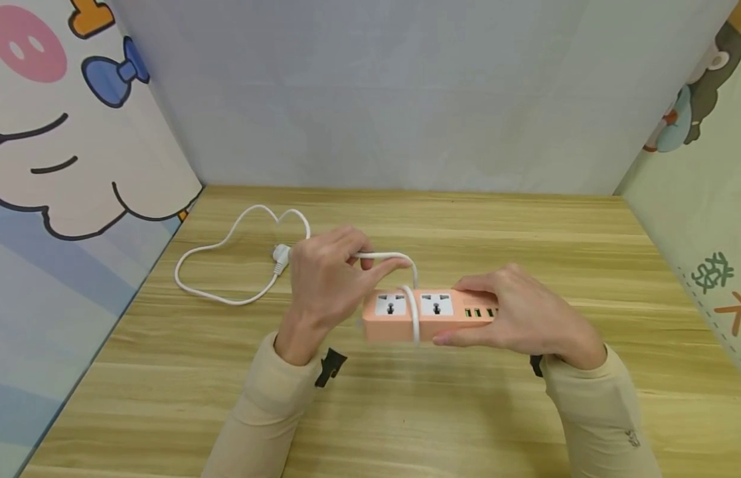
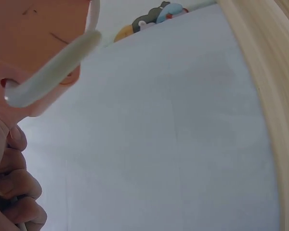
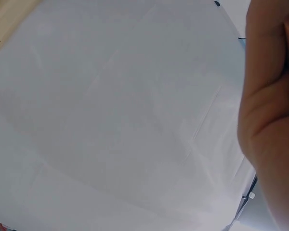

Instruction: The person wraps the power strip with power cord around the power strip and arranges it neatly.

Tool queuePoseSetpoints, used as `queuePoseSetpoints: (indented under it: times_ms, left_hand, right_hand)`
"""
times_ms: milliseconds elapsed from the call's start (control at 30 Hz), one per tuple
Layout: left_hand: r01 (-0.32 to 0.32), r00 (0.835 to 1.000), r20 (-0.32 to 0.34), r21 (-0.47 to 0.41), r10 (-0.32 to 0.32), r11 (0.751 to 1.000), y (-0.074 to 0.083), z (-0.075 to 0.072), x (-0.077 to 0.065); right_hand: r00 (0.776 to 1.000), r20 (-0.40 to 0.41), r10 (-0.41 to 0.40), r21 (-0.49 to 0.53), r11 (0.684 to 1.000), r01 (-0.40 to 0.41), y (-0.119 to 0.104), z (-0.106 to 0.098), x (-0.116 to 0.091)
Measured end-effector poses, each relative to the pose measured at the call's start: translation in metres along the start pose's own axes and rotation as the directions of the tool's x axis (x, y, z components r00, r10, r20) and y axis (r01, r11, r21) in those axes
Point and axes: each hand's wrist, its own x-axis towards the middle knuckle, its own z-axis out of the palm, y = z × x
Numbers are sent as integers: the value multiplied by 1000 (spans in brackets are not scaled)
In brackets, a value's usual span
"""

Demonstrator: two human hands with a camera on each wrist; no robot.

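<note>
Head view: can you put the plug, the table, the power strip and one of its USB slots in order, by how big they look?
Largest to smallest:
1. Table
2. Power strip, though the right hand covers part of it
3. Plug
4. USB slot

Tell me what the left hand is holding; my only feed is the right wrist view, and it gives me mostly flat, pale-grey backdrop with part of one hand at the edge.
Observer: The left hand pinches a smooth, round white cable.
Operator: Where does it end?
Observer: At a white plastic plug, just left of the left hand in the head view.
Operator: And has any of it gone round what the right hand grips?
Observer: A turn crosses the top of the peach-coloured, bar-shaped plastic power strip, between its two square white sockets.
</note>
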Motion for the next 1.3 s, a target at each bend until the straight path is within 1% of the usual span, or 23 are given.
queuePoseSetpoints:
  times_ms: [200,400,567,733,867,1000,1067,1200,1300]
  left_hand:
    - [-26,1000,7,-6,26,1000,8,-6,3]
    - [-28,999,26,-30,29,999,16,-13,4]
    - [-35,999,33,-51,37,998,23,-16,5]
    - [-53,998,22,-78,55,995,30,-17,5]
    - [-63,998,22,-104,66,993,35,-17,6]
    - [-59,996,53,-117,65,991,37,-17,6]
    - [-55,995,70,-129,64,990,38,-17,5]
    - [-48,994,87,-174,64,984,39,-17,5]
    - [-47,994,86,-210,67,977,41,-17,6]
  right_hand:
    - [1000,1,31,-9,999,-31,-1,-2,0]
    - [998,-16,58,9,998,-58,0,-4,-1]
    - [996,-32,83,30,996,-82,2,-7,-2]
    - [994,-53,93,20,996,-92,2,-9,-2]
    - [993,-89,75,32,997,-72,4,-10,-2]
    - [990,-125,68,45,997,-62,6,-10,-2]
    - [987,-138,80,62,995,-72,7,-11,-2]
    - [977,-187,103,90,992,-87,8,-12,-2]
    - [967,-239,92,88,993,-73,9,-13,-3]
